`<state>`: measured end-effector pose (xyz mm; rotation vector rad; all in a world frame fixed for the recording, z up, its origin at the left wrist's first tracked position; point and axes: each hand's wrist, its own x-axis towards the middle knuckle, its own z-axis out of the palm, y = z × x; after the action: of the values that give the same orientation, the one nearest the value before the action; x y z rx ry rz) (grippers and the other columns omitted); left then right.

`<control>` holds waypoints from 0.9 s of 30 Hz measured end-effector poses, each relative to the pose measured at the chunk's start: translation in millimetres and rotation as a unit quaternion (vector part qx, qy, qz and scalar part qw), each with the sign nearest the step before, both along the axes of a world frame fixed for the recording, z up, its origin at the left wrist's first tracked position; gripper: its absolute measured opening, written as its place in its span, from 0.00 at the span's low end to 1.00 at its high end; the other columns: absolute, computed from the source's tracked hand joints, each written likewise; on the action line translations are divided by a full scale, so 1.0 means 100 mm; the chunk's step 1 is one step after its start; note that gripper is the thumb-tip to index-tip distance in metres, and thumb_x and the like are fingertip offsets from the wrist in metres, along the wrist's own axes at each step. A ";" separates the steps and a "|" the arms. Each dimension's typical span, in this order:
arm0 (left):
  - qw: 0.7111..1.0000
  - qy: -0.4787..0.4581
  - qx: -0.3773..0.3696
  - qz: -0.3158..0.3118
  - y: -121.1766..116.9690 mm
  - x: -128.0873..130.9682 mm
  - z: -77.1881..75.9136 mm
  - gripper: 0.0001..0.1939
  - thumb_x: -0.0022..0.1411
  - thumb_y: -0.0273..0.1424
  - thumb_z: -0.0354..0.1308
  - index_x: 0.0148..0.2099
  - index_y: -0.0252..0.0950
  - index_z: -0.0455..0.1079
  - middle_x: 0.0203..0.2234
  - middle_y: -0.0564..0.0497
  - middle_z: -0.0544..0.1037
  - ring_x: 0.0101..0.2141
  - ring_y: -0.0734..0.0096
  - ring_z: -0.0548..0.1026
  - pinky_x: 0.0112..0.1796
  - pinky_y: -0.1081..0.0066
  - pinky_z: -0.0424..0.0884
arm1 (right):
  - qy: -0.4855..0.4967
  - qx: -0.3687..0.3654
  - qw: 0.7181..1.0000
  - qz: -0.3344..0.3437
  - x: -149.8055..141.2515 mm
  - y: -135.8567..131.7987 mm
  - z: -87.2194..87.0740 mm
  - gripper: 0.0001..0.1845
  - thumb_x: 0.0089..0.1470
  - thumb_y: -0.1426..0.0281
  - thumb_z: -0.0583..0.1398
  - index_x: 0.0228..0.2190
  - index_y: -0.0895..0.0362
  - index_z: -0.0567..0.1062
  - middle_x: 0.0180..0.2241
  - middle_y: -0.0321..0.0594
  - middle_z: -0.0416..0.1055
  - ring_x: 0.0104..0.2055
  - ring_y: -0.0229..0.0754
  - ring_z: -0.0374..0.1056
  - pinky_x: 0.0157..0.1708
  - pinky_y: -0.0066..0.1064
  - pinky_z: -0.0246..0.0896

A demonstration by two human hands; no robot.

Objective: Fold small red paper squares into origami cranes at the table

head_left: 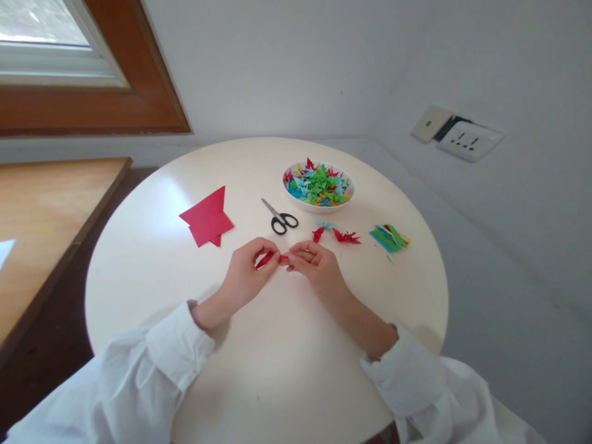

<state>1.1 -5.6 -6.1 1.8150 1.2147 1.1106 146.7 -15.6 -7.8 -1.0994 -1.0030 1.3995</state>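
Your left hand (244, 271) and right hand (320, 267) both pinch one red paper piece (264, 259) between thumbs and fingertips, mid-table (272, 370). Piece as dial center: black-handled scissors (276, 214) at 12, white bowl (316, 208) heaped with folded paper at 1, two red folded pieces (346, 237) and a light-blue one (327, 225) at 2, colored strips (389, 239) near 3, overlapping red sheets (210, 216) at 10.
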 end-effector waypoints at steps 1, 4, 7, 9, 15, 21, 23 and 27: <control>1.000 -0.002 0.000 0.002 0.00 0.00 0.00 0.02 0.53 0.26 0.52 0.30 0.35 0.66 0.24 0.51 0.73 0.25 0.74 0.70 0.26 0.74 0.65 | -0.003 0.004 1.000 -0.001 0.00 0.00 0.00 0.12 0.37 0.66 0.64 0.25 0.57 0.69 0.23 0.35 0.73 0.26 0.37 0.70 0.30 0.32 0.66; 1.000 -0.002 0.005 0.004 0.01 -0.01 0.01 0.02 0.53 0.26 0.53 0.30 0.35 0.66 0.24 0.52 0.73 0.25 0.74 0.70 0.26 0.74 0.65 | -0.026 0.024 0.999 -0.010 0.00 0.00 0.00 0.12 0.38 0.64 0.64 0.25 0.57 0.69 0.23 0.36 0.73 0.27 0.38 0.71 0.28 0.31 0.65; 1.000 -0.004 0.004 0.004 0.00 0.00 0.04 0.02 0.52 0.25 0.53 0.30 0.35 0.66 0.24 0.52 0.73 0.25 0.75 0.69 0.26 0.74 0.65 | -0.049 0.038 0.998 -0.017 0.00 0.01 0.00 0.12 0.38 0.64 0.64 0.25 0.57 0.68 0.23 0.36 0.72 0.27 0.38 0.70 0.28 0.31 0.64; 1.000 0.000 0.002 0.007 0.00 0.01 0.05 0.02 0.51 0.25 0.53 0.29 0.35 0.66 0.24 0.51 0.73 0.25 0.75 0.69 0.25 0.75 0.65 | -0.054 0.046 0.997 -0.020 -0.01 0.00 -0.01 0.12 0.37 0.65 0.64 0.25 0.57 0.68 0.23 0.35 0.71 0.27 0.38 0.70 0.28 0.30 0.64; 1.000 0.008 0.008 0.007 0.00 0.01 0.05 0.03 0.50 0.24 0.52 0.29 0.35 0.66 0.24 0.51 0.73 0.26 0.74 0.70 0.27 0.74 0.66 | -0.072 0.079 0.994 -0.028 0.00 0.00 -0.03 0.10 0.39 0.67 0.63 0.24 0.56 0.68 0.23 0.34 0.69 0.26 0.37 0.69 0.29 0.30 0.65; 1.000 -0.004 0.002 0.009 0.01 0.01 0.02 0.02 0.51 0.25 0.53 0.29 0.35 0.66 0.23 0.52 0.72 0.25 0.75 0.70 0.27 0.74 0.66 | -0.094 0.099 0.990 -0.025 0.00 0.00 -0.07 0.08 0.42 0.66 0.62 0.24 0.56 0.68 0.23 0.34 0.68 0.27 0.36 0.68 0.29 0.30 0.65; 1.000 -0.018 -0.008 0.009 0.00 0.02 0.02 0.02 0.50 0.24 0.53 0.29 0.35 0.66 0.23 0.53 0.72 0.25 0.75 0.69 0.27 0.75 0.66 | -0.094 0.095 0.991 -0.022 -0.01 -0.01 -0.08 0.09 0.43 0.66 0.62 0.26 0.56 0.68 0.24 0.35 0.69 0.28 0.37 0.68 0.30 0.29 0.65; 0.999 -0.028 -0.021 0.003 -0.02 0.03 0.03 0.02 0.50 0.24 0.53 0.27 0.34 0.66 0.21 0.54 0.71 0.23 0.76 0.68 0.25 0.76 0.65 | -0.079 0.091 0.993 -0.010 -0.01 -0.03 -0.07 0.11 0.41 0.65 0.63 0.27 0.56 0.68 0.25 0.35 0.69 0.29 0.36 0.68 0.30 0.29 0.65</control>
<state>4.3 -7.1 -3.1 1.7383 1.2016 1.1232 145.3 -18.1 -14.9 -1.0921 -1.2059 1.1935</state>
